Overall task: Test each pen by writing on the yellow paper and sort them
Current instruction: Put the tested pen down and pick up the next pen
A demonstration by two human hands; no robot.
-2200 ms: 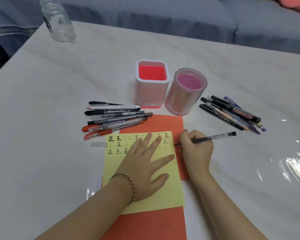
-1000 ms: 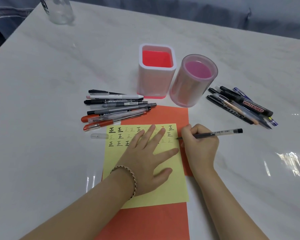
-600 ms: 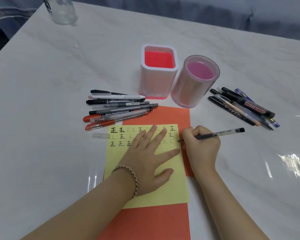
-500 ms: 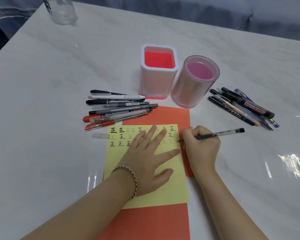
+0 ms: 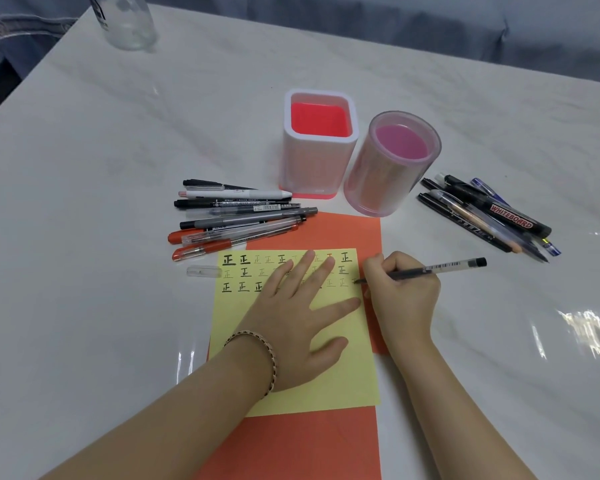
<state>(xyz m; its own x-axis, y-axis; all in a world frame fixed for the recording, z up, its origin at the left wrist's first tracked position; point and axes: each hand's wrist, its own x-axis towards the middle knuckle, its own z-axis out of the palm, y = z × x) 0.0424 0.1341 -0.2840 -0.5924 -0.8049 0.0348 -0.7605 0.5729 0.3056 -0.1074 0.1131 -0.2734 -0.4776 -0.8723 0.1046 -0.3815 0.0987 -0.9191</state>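
Though adjacent, holder [image 5: 316,168] red-floored, cup [image 5: 378,183] pink-floored.

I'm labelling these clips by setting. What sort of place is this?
Likely a home living room: a marble-look table, holding pens and a glass jar, stands by what looks like a grey sofa.

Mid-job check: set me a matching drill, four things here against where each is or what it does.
1. left hand
2. right hand
3. clear pen cap
4. whiteboard marker

A. in the pile right of the round pen holder
B. grips a pen, tip at the yellow paper's right edge
C. lies alone just left of the yellow paper
D. rests flat on the yellow paper

Pairs: 1-D, 2-B, 3-C, 4-A.
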